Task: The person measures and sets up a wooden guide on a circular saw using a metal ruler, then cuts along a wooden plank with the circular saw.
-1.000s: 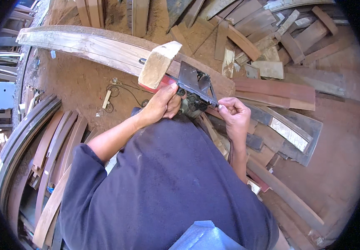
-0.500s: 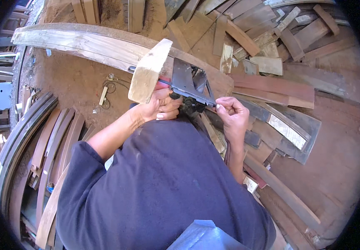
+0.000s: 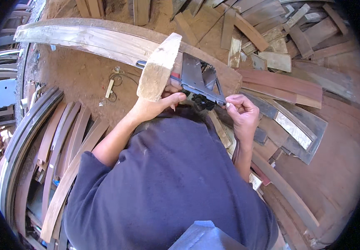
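Note:
A power tool with a flat dark metal base plate (image 3: 191, 73) rests on a long wooden beam, in front of my chest. Its plate has an opening, a red part shows at its left, and black knobs (image 3: 200, 102) sit along its near edge. My left hand (image 3: 157, 109) is at the tool's near left side, thumb stretched toward the knobs and the other fingers curled and partly hidden. At the plate's near right corner, my right hand (image 3: 243, 112) pinches the edge between thumb and forefinger. A pale wooden block (image 3: 159, 68) stands just beyond my left wrist, hiding part of the tool.
The long curved beam (image 3: 84, 39) runs from the far left to the middle. Curved planks (image 3: 67, 137) are stacked at the left. Offcuts and boards (image 3: 280, 89) lie scattered at the right. A cable with a pale strip (image 3: 109, 88) lies on the dirt floor.
My left hand's fingers have shifted: the thumb now stretches out toward the knobs where the fingers were curled. My right hand keeps its pinch at the corner. The whole view has shifted slightly.

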Demonstrator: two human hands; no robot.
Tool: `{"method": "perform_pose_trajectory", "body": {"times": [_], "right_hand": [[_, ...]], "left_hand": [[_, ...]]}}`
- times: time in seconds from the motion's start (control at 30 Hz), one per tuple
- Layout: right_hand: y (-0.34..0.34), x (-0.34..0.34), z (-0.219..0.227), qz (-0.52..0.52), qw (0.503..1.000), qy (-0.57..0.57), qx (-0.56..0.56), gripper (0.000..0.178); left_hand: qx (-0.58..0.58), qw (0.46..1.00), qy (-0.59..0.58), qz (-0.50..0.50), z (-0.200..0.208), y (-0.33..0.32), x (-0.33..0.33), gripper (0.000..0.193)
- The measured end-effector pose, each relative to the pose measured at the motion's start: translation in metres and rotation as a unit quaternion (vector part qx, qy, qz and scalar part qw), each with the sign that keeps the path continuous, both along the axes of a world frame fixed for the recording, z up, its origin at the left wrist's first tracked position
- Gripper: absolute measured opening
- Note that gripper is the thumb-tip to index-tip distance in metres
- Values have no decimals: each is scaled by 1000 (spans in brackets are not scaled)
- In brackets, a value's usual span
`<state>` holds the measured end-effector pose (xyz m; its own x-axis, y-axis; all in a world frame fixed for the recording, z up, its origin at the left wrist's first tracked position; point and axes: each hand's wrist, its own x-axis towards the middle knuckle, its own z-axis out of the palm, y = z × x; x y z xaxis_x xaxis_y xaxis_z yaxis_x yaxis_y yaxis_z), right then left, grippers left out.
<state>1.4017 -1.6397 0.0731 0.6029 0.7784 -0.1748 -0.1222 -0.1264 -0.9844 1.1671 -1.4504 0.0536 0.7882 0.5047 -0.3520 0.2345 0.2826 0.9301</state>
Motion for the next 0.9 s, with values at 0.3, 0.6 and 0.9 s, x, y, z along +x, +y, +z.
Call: {"method": "perform_pose_trajectory", "body": {"times": [0.3, 0.6, 0.9], "right_hand": [[-3, -1, -2, -1, 1000, -12, -5, 11], [0, -2, 1, 1, 1000, -15, -4, 10], [1, -4, 4, -6, 1000, 10, 1, 10]], "left_hand": [[-521, 822, -213, -90, -8, 11, 9, 38], [-136, 989, -25, 56, 10, -3, 7, 35], [-37, 998, -41, -41, 19, 8, 5, 40]]}}
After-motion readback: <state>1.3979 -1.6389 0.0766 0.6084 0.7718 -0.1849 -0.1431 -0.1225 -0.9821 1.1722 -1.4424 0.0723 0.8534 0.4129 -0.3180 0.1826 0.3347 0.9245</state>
